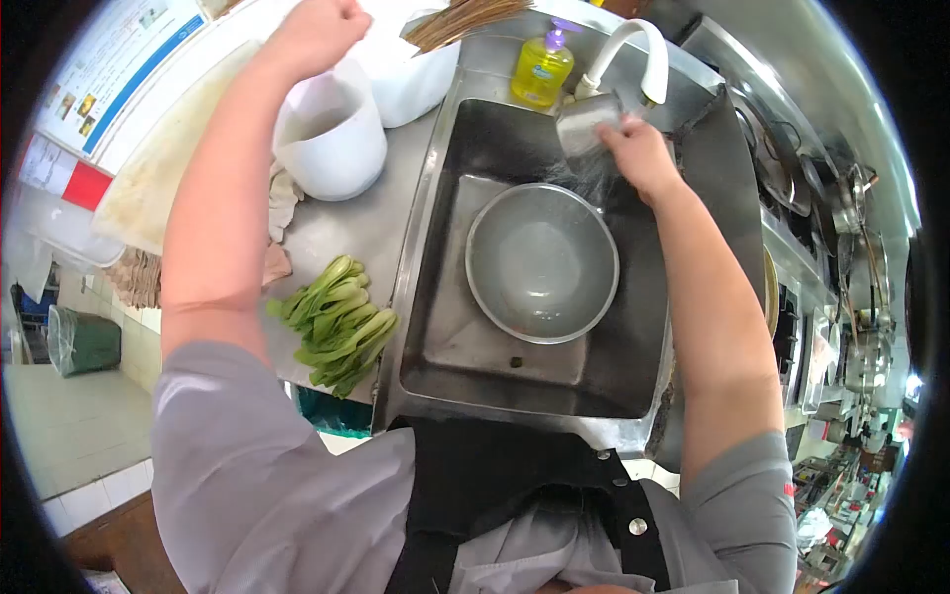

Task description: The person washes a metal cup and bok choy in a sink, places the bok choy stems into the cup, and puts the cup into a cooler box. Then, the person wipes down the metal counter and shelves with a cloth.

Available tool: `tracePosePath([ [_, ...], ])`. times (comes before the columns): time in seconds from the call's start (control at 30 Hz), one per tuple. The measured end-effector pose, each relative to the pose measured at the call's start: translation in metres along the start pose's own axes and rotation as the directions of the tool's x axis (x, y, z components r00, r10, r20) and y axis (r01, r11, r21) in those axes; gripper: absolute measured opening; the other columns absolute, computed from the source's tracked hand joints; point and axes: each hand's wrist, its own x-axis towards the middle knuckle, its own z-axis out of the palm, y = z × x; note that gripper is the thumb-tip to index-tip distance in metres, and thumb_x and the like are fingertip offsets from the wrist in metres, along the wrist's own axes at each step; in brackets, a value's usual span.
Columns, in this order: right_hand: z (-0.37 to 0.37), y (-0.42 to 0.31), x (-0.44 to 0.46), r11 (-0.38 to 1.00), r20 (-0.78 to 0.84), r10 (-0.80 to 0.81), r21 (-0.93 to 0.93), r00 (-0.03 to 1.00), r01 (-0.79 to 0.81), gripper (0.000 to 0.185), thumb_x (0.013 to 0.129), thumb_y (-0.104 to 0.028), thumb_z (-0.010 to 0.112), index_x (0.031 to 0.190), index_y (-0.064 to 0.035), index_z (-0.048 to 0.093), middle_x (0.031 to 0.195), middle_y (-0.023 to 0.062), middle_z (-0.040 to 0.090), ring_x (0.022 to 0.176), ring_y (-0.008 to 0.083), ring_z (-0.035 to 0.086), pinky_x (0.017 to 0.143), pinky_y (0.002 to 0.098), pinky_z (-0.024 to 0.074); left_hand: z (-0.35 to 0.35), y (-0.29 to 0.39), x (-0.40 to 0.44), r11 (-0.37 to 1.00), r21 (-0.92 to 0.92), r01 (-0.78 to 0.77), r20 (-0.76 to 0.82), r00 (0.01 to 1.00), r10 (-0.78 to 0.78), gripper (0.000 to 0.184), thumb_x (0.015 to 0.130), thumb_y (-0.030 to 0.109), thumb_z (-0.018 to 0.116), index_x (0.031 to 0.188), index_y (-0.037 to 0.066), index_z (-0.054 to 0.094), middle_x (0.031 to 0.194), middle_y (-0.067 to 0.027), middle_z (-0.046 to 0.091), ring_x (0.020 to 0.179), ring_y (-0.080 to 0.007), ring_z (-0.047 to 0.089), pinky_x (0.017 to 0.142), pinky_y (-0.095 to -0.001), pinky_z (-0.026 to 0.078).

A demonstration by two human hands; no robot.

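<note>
My right hand grips a grey metal container under the spout of the white faucet, and water splashes below it. A round metal bowl with some water in it sits in the sink. At the upper left my left hand is closed above a white tub; what it holds, if anything, cannot be made out. Leafy green vegetables lie on the metal counter left of the sink.
A yellow soap bottle with a purple pump stands behind the sink. Bundled thin sticks rest in a white container. Crumpled cloths lie beside the tub. Pans and utensils are at the right.
</note>
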Motion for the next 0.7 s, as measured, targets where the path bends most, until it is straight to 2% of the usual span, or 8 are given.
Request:
tracePosePath([
  [0.07,-0.009,-0.005,-0.012,0.955,0.128,-0.065,-0.279,0.990,0.099,0.035,0.091,-0.035,0.061,0.106,-0.0030,0.065,0.097,0.0243,0.068,0.096,0.0388,0.065,0.085,0.0462,0.0505,-0.009,-0.012,-0.005,0.949,0.311,-0.050,0.131,0.991,0.009,0.026,0.084,0.022,0.054,0.079,0.000,0.066,0.073,-0.0130,0.067,0.070,-0.0231,0.064,0.069,-0.0346,0.051],
  [0.13,-0.015,-0.017,-0.033,0.895,0.151,-0.086,-0.423,0.985,0.144,0.028,0.092,-0.032,0.058,0.103,-0.0066,0.066,0.097,0.0193,0.069,0.097,0.0374,0.066,0.090,0.0469,0.0495,0.008,-0.032,-0.001,0.894,0.446,-0.052,0.509,0.836,-0.206,0.026,0.081,0.019,0.056,0.082,-0.002,0.071,0.080,-0.0201,0.069,0.070,-0.0261,0.068,0.066,-0.0401,0.054],
  [0.2,-0.020,-0.015,-0.044,0.765,0.204,-0.148,-0.596,0.968,0.243,0.023,0.093,-0.029,0.056,0.102,-0.0101,0.067,0.098,0.0143,0.070,0.098,0.0332,0.067,0.101,0.0515,0.0425,0.032,-0.055,-0.010,0.862,0.502,-0.072,0.613,0.733,-0.296,0.033,0.084,0.026,0.058,0.102,0.003,0.072,0.102,-0.0216,0.071,0.097,-0.0309,0.067,0.087,-0.0402,0.051],
  [0.27,-0.018,-0.010,-0.052,0.605,0.277,-0.173,-0.727,0.945,0.324,0.018,0.093,-0.025,0.054,0.102,-0.0157,0.067,0.097,0.0063,0.071,0.102,0.0258,0.066,0.112,0.0621,0.0265,0.040,-0.067,-0.050,0.845,0.390,-0.367,0.545,0.831,0.110,0.031,0.082,0.026,0.061,0.102,0.007,0.075,0.105,-0.0183,0.071,0.100,-0.0299,0.067,0.090,-0.0412,0.050],
  [0.33,-0.017,-0.009,-0.062,0.558,0.314,-0.158,-0.753,0.936,0.347,0.018,0.093,-0.024,0.054,0.102,-0.0164,0.068,0.097,0.0048,0.070,0.104,0.0243,0.064,0.111,0.0624,0.0272,0.046,-0.060,-0.015,0.841,0.509,-0.185,0.724,0.620,-0.302,0.053,0.088,0.037,0.059,0.135,0.012,0.059,0.151,-0.0097,0.044,0.144,-0.0270,0.033,0.118,-0.0368,0.024],
  [0.47,-0.010,-0.004,-0.076,0.534,0.350,-0.129,-0.764,0.928,0.362,0.019,0.094,-0.031,0.057,0.103,-0.0177,0.068,0.097,0.0021,0.068,0.107,0.0233,0.061,0.111,0.0633,0.0282,0.039,-0.045,-0.033,0.839,0.523,-0.147,0.637,0.722,-0.271,0.050,0.088,0.034,0.059,0.132,0.011,0.062,0.146,-0.0121,0.049,0.138,-0.0299,0.041,0.114,-0.0378,0.030],
  [0.6,-0.011,-0.009,-0.085,0.547,0.360,-0.126,-0.752,0.924,0.368,0.020,0.095,-0.031,0.056,0.103,-0.0177,0.068,0.097,0.0027,0.068,0.107,0.0242,0.061,0.112,0.0635,0.0275,0.060,-0.097,-0.014,0.920,0.383,-0.085,0.626,0.756,-0.191,0.048,0.084,0.031,0.061,0.127,0.008,0.065,0.138,-0.0165,0.056,0.129,-0.0314,0.051,0.108,-0.0385,0.037],
  [0.7,-0.010,-0.008,-0.090,0.571,0.381,-0.107,-0.733,0.919,0.370,0.020,0.094,-0.031,0.057,0.103,-0.0175,0.068,0.097,0.0031,0.068,0.107,0.0250,0.061,0.112,0.0637,0.0271,0.054,-0.093,-0.016,0.906,0.409,-0.106,0.618,0.763,-0.189,0.043,0.081,0.025,0.062,0.118,0.004,0.067,0.120,-0.0199,0.065,0.113,-0.0321,0.061,0.096,-0.0398,0.045],
])
